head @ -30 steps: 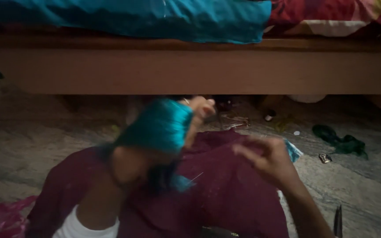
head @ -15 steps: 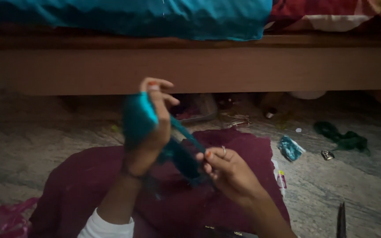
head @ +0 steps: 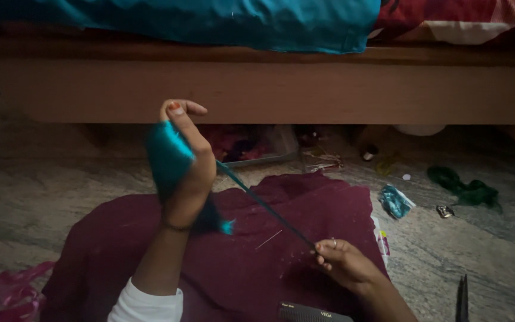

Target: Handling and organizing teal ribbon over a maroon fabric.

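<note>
My left hand point(head: 187, 170) is raised above a maroon cloth point(head: 239, 256), its fingers wrapped by a bundle of shiny teal thread point(head: 168, 156). A taut teal strand point(head: 263, 206) runs down and to the right from it. My right hand point(head: 344, 262) pinches the lower end of that strand just over the cloth. A short teal tuft point(head: 219, 223) hangs below my left wrist. A thin needle point(head: 268, 240) lies on the cloth between my hands.
A wooden bed frame point(head: 269, 89) with teal bedding point(head: 210, 21) crosses the back. On the stone floor lie a teal thread packet point(head: 394, 201), green threads point(head: 466, 189), a black comb point(head: 314, 313), scissors point(head: 463, 298) and pink fabric point(head: 1, 292).
My right hand has pulled away from the left, down and to the right, drawing the teal strand out long and taut. The left hand stays raised with the thread bundle.
</note>
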